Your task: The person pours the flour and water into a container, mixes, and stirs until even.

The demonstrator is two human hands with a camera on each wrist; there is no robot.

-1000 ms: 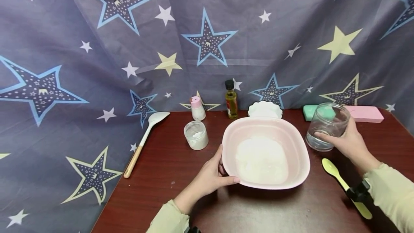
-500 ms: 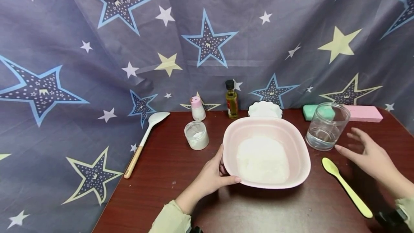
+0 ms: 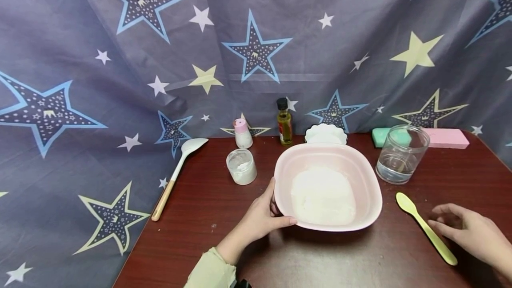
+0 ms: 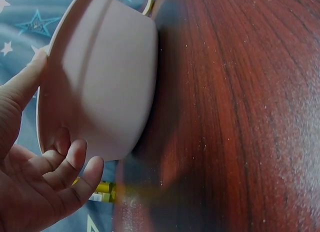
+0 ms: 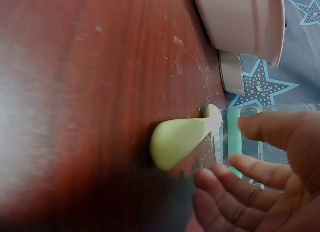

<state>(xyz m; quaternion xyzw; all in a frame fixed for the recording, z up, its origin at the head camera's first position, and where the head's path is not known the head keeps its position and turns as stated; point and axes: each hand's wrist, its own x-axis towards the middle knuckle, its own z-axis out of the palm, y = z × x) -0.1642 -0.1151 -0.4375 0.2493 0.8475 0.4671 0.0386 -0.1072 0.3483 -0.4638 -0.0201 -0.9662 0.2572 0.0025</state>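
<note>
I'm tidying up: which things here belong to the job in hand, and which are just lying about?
In the job, it seems:
pink bowl, gripped by the left hand
yellow-green spoon, nearest the right hand
partly filled glass beside the bowl, perhaps

Apparently just lying about:
wooden-handled spoon
small jar
pink-topped shaker
dark-capped bottle
scalloped white item
green block
pink block
</note>
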